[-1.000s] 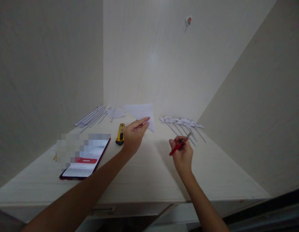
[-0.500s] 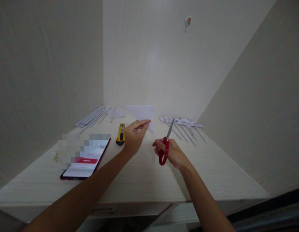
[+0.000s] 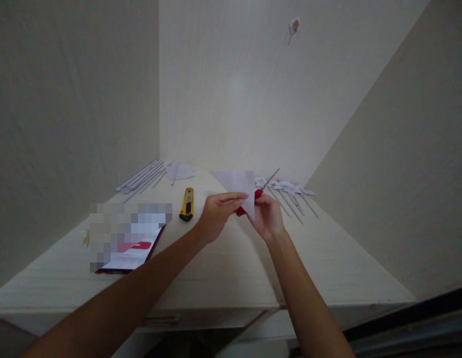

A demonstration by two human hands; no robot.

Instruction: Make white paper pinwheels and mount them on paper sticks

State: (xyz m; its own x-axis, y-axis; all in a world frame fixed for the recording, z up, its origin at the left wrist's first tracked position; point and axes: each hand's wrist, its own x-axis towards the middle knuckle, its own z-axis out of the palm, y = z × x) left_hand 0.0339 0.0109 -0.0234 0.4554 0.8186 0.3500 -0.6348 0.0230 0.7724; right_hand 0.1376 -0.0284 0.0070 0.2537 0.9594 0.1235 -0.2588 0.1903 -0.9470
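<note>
Paper (image 3: 236, 184), a white folded triangle, is held up above the counter (image 3: 223, 268) between the person's two hands, near the middle of the view. The left hand (image 3: 218, 215) pinches its lower edge between thumb and fingers. The right hand (image 3: 268, 216) is closed around the red handles of the scissors (image 3: 262, 189), whose blades point up and to the right just behind the sheet; whether the blades are apart cannot be told.

Judging by its look, the sheet is very light and limp, easy to crease or tear, so it likely needs a gentle pinch near the folded edge, close to where the blades meet it, to keep it from flopping.

Half a second ago the triangle lay flatter and farther back, with the left hand only touching its near corner, and the scissors were held well apart from it, lower and blades pointing up. Now the sheet has been lifted and drawn toward the person, and the right hand has come in to meet it.

A yellow utility knife (image 3: 186, 204) lies left of the hands, a phone (image 3: 132, 248) nearer the front edge, thin rods (image 3: 141, 178) at the back left and small paper flags (image 3: 290, 191) at the back right.
</note>
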